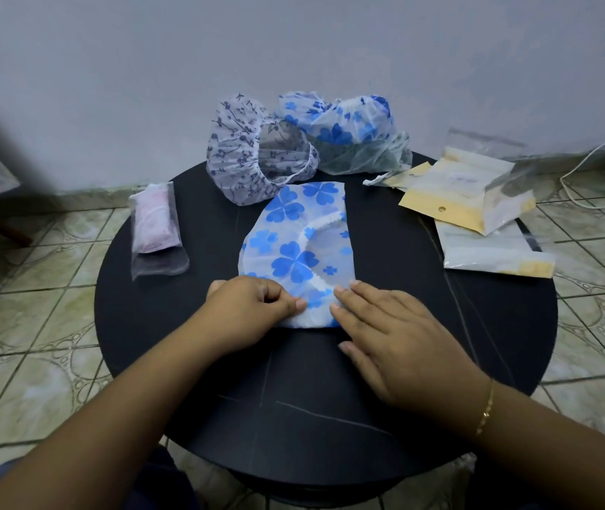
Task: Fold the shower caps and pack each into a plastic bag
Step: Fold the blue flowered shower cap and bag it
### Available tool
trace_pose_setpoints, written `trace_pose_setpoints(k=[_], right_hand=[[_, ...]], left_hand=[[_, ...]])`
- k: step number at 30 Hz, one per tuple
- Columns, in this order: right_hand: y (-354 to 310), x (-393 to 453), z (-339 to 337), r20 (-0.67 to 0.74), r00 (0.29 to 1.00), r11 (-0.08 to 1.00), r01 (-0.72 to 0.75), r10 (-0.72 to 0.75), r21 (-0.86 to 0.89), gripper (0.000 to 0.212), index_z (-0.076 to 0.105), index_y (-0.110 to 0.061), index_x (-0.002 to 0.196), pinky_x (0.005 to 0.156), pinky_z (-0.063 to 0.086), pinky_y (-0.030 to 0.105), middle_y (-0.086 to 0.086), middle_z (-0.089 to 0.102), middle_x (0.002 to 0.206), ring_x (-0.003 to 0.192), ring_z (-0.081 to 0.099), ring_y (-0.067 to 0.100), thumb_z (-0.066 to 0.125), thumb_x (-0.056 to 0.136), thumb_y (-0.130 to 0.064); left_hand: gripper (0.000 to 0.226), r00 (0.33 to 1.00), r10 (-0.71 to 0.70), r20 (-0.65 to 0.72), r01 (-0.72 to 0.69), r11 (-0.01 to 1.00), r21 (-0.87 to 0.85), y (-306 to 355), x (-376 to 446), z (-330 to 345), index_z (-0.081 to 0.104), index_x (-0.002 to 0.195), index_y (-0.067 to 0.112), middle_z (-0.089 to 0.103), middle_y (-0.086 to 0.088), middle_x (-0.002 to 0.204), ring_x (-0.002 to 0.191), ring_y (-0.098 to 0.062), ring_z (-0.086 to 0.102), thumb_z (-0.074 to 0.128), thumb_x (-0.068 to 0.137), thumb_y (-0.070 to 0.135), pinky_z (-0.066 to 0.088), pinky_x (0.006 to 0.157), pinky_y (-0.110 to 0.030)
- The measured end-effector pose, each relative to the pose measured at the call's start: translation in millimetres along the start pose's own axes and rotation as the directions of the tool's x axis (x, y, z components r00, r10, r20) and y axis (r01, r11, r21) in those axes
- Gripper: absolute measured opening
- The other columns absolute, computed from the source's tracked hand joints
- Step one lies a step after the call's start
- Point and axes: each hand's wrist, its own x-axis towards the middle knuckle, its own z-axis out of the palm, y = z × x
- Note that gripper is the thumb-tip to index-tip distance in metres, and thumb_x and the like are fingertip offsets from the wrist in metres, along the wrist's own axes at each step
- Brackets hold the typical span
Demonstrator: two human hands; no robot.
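Observation:
A white shower cap with blue clover prints lies folded flat in the middle of the round black table. My left hand pinches its near left corner with curled fingers. My right hand lies flat, straight fingertips pressing the cap's near right edge. A purple-patterned cap and another blue-flowered cap sit unfolded at the table's far side. A pink cap packed in a clear bag lies at the left.
Several plastic bags with yellow card headers are piled at the table's right edge. A white cable runs on the tiled floor at the right. A wall stands close behind the table.

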Motion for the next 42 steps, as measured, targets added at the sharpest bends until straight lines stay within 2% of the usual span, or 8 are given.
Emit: trace_pose_setpoints(k=[4,9,18,22,26,30,35,42], right_hand=[[5,5,4,0.172,0.983,0.995,-0.078,0.067,0.056,0.071,0.066,-0.013,0.117,0.091,0.050,0.040,0.004,0.066,0.120,0.110,0.063,0.020,0.004,0.100,-0.041],[9,12,5,0.197,0.979,0.988,-0.072,0.043,0.140,0.051,0.067,-0.012,0.116,0.088,0.052,0.039,0.005,0.068,0.115,0.104,0.066,0.021,0.030,0.095,-0.041],[6,20,-3,0.049,0.990,0.953,-0.141,0.133,0.268,0.035,0.068,-0.020,0.108,0.083,0.042,0.033,-0.008,0.068,0.093,0.098,0.057,0.015,0.052,0.083,-0.037],[12,25,-12,0.218,0.931,0.796,-0.363,0.292,0.485,0.025,0.064,-0.034,0.115,0.088,0.034,0.018,-0.009,0.061,0.101,0.101,0.052,0.006,0.059,0.090,-0.031],[20,30,-9,0.274,0.884,0.624,-0.462,0.379,0.630,0.011,0.065,-0.035,0.094,0.071,0.039,0.005,-0.015,0.064,0.089,0.083,0.058,-0.001,0.066,0.085,-0.027],[24,38,-4,0.294,0.833,0.563,-0.538,0.468,0.627,0.011,0.060,-0.031,0.087,0.055,0.036,0.011,-0.010,0.052,0.066,0.059,0.046,0.002,0.069,0.083,-0.028],[22,46,-3,0.301,0.802,0.558,-0.581,0.516,0.592,0.020,0.059,-0.024,0.097,0.058,0.036,0.016,-0.007,0.047,0.070,0.062,0.043,0.005,0.072,0.081,-0.029],[21,49,-6,0.335,0.779,0.575,-0.621,0.530,0.533,0.016,0.059,-0.027,0.092,0.053,0.033,0.011,-0.009,0.049,0.073,0.064,0.045,0.003,0.071,0.082,-0.032]], left_hand=[[0.014,0.991,0.130,-0.037,-0.128,0.990,0.058,2,-2,1,0.064,0.085,0.031,0.060,0.014,0.063,0.067,0.003,0.053,0.062,0.085,0.045,0.038,0.087,-0.028],[0.023,0.809,0.584,-0.061,-0.530,0.771,0.353,-4,-5,6,0.067,0.096,0.030,0.059,0.014,0.091,0.078,-0.003,0.055,0.051,0.084,0.043,0.047,0.075,-0.029],[0.032,0.736,0.677,-0.014,-0.610,0.672,0.420,0,0,4,0.074,0.084,0.027,0.064,0.014,0.070,0.068,-0.004,0.054,0.050,0.087,0.047,0.046,0.063,-0.026],[0.029,0.846,0.533,0.004,-0.520,0.824,0.226,8,-3,3,0.074,0.085,0.034,0.066,0.015,0.070,0.072,-0.003,0.057,0.050,0.087,0.051,0.046,0.065,-0.021],[0.012,0.943,0.330,0.033,-0.328,0.943,-0.048,14,0,2,0.067,0.079,0.044,0.069,0.021,0.085,0.081,0.002,0.062,0.063,0.087,0.037,0.044,0.070,-0.009],[0.002,0.976,0.217,0.009,-0.214,0.968,-0.133,14,12,2,0.068,0.081,0.037,0.073,0.000,0.092,0.089,-0.015,0.065,0.069,0.081,0.037,0.048,0.084,-0.027],[0.011,0.987,0.163,-0.006,-0.163,0.982,-0.097,15,19,3,0.071,0.079,0.026,0.066,0.011,0.071,0.062,0.002,0.052,0.071,0.080,0.036,0.039,0.059,-0.008],[0.018,0.984,0.175,-0.015,-0.172,0.976,0.134,11,17,2,0.064,0.075,0.035,0.063,0.008,0.086,0.078,-0.004,0.056,0.061,0.083,0.052,0.047,0.076,-0.028]])
